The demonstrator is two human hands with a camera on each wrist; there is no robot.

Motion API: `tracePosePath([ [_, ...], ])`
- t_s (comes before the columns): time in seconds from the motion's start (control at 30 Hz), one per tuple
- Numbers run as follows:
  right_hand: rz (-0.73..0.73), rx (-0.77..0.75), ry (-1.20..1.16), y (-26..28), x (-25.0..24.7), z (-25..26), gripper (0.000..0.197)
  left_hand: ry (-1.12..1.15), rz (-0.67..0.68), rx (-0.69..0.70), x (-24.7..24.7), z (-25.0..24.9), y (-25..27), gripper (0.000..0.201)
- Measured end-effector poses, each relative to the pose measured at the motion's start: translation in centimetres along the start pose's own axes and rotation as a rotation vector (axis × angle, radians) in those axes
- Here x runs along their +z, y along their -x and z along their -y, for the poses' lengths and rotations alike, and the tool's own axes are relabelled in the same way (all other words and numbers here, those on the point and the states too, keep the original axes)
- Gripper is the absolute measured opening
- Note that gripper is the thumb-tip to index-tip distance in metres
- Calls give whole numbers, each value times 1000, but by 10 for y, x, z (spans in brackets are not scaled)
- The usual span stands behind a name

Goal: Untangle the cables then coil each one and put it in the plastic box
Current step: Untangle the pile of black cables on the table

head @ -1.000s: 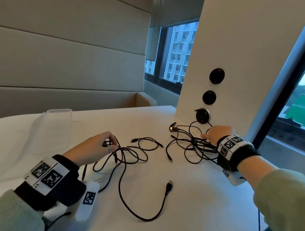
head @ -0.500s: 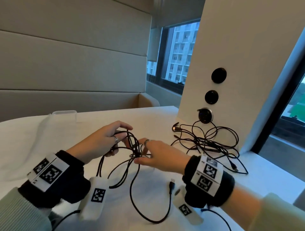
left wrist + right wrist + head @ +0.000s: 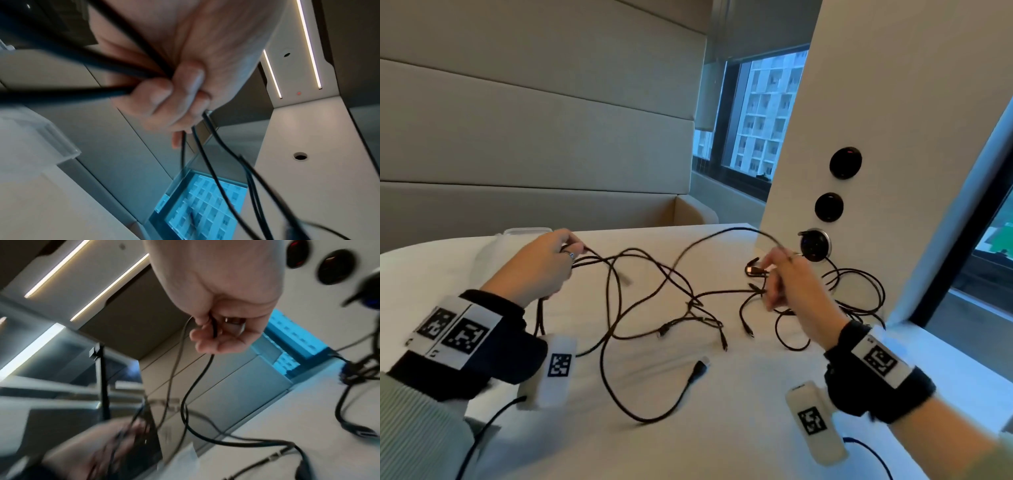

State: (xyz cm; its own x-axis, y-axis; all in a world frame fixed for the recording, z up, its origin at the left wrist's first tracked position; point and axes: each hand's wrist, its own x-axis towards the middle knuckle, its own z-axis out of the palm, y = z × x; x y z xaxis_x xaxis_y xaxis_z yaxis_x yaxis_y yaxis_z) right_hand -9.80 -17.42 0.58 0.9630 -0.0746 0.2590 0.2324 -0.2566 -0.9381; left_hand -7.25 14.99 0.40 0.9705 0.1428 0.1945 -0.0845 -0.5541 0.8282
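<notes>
The black cables (image 3: 654, 308) are lying tangled on the white table (image 3: 722, 428) and hanging between the two raised hands, so the tangle's long axis is running from one hand across to the other. One strand (image 3: 709, 240) is arching above the rest from the left hand's side to the right hand. Below the hands, loose loops are trailing on the table, and one USB plug (image 3: 698, 368) is lying nearer the person, pointing up and away toward the right hand.

The left hand (image 3: 541, 267) is grasping a bundle of several strands in curled fingers (image 3: 164, 97); the strands are leaving the fist on both sides. The right hand (image 3: 787, 277) is pinching a single strand (image 3: 213, 331) between thumb and curled fingers.

A second heap of cables (image 3: 852, 294) is lying just beyond the right hand, against the white pillar (image 3: 911, 137) with its three round sockets. The clear plastic box (image 3: 524, 233) is sitting just beyond the left hand, partly hidden by it.
</notes>
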Motion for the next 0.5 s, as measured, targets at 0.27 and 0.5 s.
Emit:
tracePosePath([
  [0.27,-50,-39,-270,4,-15,16,26,-235,124,-71,1,3,5,23],
  [0.5,251,-87,-245,30,29,48,30,-30,327,333,39,-44,46,97],
])
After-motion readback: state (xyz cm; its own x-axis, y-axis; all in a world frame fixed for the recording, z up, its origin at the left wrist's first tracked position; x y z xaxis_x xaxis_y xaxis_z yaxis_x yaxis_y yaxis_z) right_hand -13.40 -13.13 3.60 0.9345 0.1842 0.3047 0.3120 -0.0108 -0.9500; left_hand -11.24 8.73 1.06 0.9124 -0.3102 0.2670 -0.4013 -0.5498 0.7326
